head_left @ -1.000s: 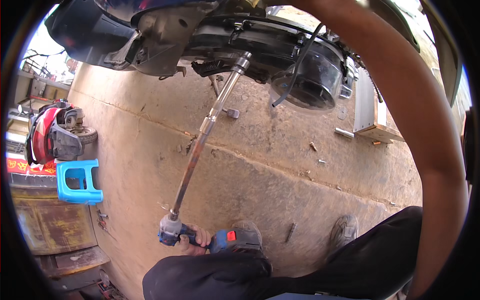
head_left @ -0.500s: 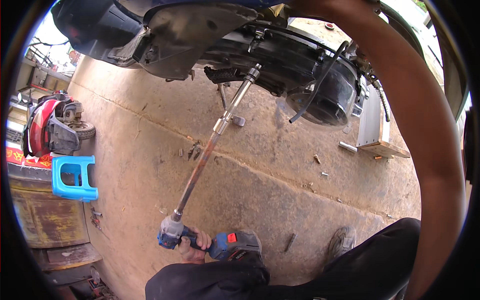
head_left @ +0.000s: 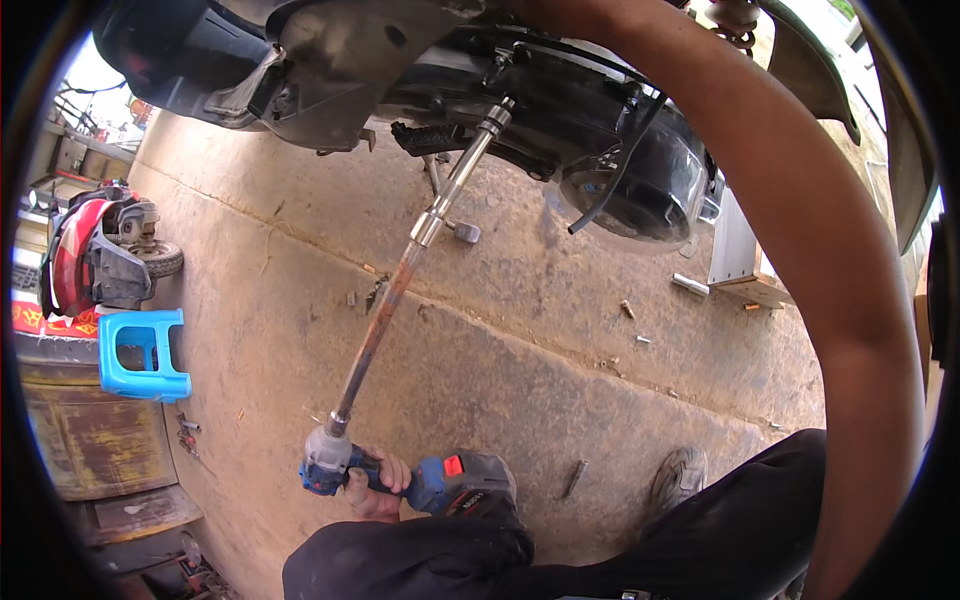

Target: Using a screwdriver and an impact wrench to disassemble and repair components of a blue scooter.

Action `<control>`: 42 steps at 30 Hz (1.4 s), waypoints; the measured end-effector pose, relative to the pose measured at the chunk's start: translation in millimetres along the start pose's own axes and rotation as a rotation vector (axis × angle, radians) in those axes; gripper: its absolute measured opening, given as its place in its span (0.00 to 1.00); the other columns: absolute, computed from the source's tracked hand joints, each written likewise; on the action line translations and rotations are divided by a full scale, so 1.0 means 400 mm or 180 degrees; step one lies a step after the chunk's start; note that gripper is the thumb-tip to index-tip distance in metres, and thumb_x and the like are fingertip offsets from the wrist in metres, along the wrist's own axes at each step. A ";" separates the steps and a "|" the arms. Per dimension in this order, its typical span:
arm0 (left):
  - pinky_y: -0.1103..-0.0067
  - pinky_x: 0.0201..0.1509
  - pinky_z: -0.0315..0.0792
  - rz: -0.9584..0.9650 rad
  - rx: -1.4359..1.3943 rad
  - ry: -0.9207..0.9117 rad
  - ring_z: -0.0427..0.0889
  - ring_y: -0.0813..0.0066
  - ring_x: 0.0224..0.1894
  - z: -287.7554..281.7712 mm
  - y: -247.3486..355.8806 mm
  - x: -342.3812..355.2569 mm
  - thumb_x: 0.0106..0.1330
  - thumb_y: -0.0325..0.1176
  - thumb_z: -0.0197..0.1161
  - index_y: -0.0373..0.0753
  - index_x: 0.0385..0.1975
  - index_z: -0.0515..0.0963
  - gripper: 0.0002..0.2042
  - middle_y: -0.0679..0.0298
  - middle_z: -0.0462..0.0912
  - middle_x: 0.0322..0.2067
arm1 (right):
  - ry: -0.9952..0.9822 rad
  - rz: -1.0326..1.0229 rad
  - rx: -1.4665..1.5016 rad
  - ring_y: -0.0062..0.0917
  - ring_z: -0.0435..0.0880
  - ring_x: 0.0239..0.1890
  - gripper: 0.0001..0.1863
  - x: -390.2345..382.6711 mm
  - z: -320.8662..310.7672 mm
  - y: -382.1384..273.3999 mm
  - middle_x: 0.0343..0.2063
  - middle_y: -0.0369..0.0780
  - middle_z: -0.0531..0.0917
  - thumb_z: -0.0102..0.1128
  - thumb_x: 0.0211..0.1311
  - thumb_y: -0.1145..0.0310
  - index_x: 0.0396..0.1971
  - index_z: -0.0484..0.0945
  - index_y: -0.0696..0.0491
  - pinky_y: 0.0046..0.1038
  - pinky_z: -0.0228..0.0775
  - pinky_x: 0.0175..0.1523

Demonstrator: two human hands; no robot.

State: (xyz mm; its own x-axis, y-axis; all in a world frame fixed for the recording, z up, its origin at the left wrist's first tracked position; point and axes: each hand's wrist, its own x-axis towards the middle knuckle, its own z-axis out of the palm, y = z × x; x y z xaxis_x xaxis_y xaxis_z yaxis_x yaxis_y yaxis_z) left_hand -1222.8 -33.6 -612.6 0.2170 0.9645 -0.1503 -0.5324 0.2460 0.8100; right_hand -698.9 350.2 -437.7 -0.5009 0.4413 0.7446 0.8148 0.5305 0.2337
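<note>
My left hand (head_left: 378,486) is wrapped round the grip of a blue and grey cordless impact wrench (head_left: 432,487), held low beside my knee. From its nose a long extension bar (head_left: 384,318) slopes up and to the right. A silver socket (head_left: 495,119) at the bar's far end is at the dark underside of a scooter (head_left: 560,130); whether it sits on a fastener I cannot tell. My right arm arches up along the right side to the scooter, and its hand lies beyond the top edge.
At left are a blue plastic stool (head_left: 145,355) and a red scooter (head_left: 80,255). A wooden box (head_left: 740,250) stands on the right. Several small metal parts, including a short rod (head_left: 575,479), lie on the concrete floor (head_left: 500,390). My shoe (head_left: 680,477) rests near the bottom.
The impact wrench, bar and my left hand sit slightly further left in the picture. Most of the scene has shifted left with them. My left hand keeps its hold.
</note>
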 end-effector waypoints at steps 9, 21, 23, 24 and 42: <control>0.70 0.30 0.70 0.0006 -0.0055 -0.0047 0.76 0.69 0.23 0.009 0.000 0.007 0.70 0.53 0.66 0.30 0.51 0.75 0.27 0.62 0.77 0.23 | 0.0134 0.0241 0.0052 0.44 0.81 0.57 0.16 -0.016 0.001 -0.063 0.51 0.52 0.83 0.49 0.64 0.76 0.47 0.83 0.58 0.41 0.72 0.62; 0.69 0.31 0.69 0.0187 0.0173 -0.0070 0.75 0.69 0.23 0.071 0.035 0.046 0.71 0.54 0.65 0.32 0.53 0.74 0.28 0.62 0.76 0.23 | 0.0485 0.0952 0.0279 0.45 0.81 0.55 0.16 -0.011 0.014 -0.105 0.50 0.53 0.83 0.47 0.65 0.77 0.48 0.82 0.57 0.41 0.73 0.59; 0.69 0.31 0.69 0.0174 0.0138 -0.0084 0.75 0.69 0.23 0.075 0.038 0.040 0.72 0.55 0.64 0.33 0.53 0.74 0.28 0.63 0.76 0.24 | 0.0817 0.0786 -0.0538 0.46 0.81 0.54 0.16 -0.021 0.044 -0.094 0.49 0.53 0.83 0.47 0.66 0.76 0.47 0.82 0.57 0.42 0.73 0.59; 0.69 0.31 0.69 0.0162 0.0104 -0.0099 0.74 0.69 0.23 0.076 0.037 0.036 0.72 0.55 0.64 0.33 0.54 0.74 0.28 0.63 0.76 0.24 | 0.0811 0.0784 -0.0543 0.46 0.81 0.54 0.16 -0.026 0.053 -0.080 0.49 0.53 0.83 0.47 0.66 0.76 0.47 0.82 0.57 0.42 0.73 0.59; 0.70 0.31 0.69 0.0227 0.0132 0.0144 0.73 0.70 0.23 0.064 0.031 0.009 0.72 0.57 0.63 0.36 0.54 0.74 0.28 0.63 0.75 0.24 | -0.1733 0.1391 0.0080 0.51 0.86 0.42 0.12 -0.122 -0.240 -0.160 0.36 0.53 0.86 0.64 0.63 0.68 0.42 0.82 0.59 0.46 0.77 0.48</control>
State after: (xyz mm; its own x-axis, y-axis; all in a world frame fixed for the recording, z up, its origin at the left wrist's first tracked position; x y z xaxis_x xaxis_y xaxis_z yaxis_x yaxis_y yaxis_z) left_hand -1207.7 -29.5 -588.8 0.1421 0.9830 -0.1162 -0.5105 0.1734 0.8422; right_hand -698.4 225.3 -429.1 -0.2089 0.9146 0.3462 0.9713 0.2352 -0.0353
